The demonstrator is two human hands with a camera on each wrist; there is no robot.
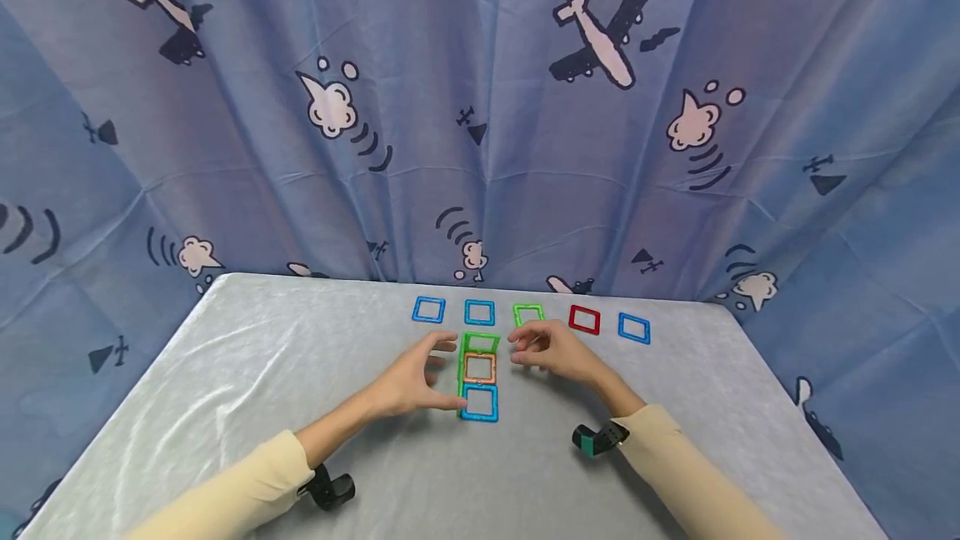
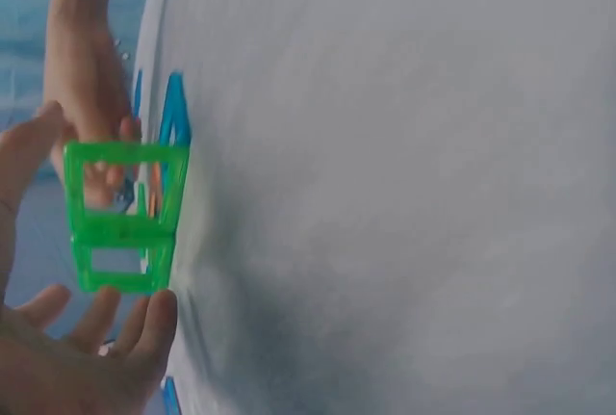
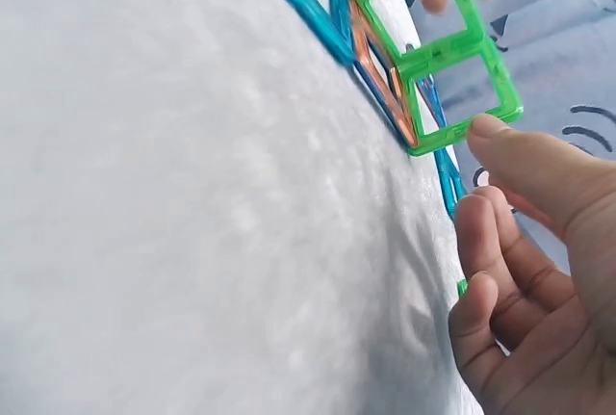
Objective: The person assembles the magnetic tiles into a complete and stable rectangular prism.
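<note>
A small build of square magnetic tile frames stands mid-table. A blue tile (image 1: 480,420) lies at its front and an orange tile (image 1: 480,381) lies behind that. Green tiles (image 2: 123,233) stand upright along the left side, and another green tile (image 1: 482,335) rises at the back. My left hand (image 1: 412,377) spreads around the green side, thumb by the front corner and fingertips close to the back end. To the right of the build is my right hand (image 1: 558,351), fingers loosely bent with nothing between them. In the right wrist view its thumb tip overlaps a green tile's edge (image 3: 445,136).
Several loose square tiles lie in a row toward the table's back edge: blue tiles (image 1: 428,320) (image 1: 480,322), a green tile (image 1: 528,307), a red tile (image 1: 584,330) and a blue tile (image 1: 634,339). A blue patterned curtain (image 1: 480,173) hangs behind the pale cloth-covered table (image 1: 225,390).
</note>
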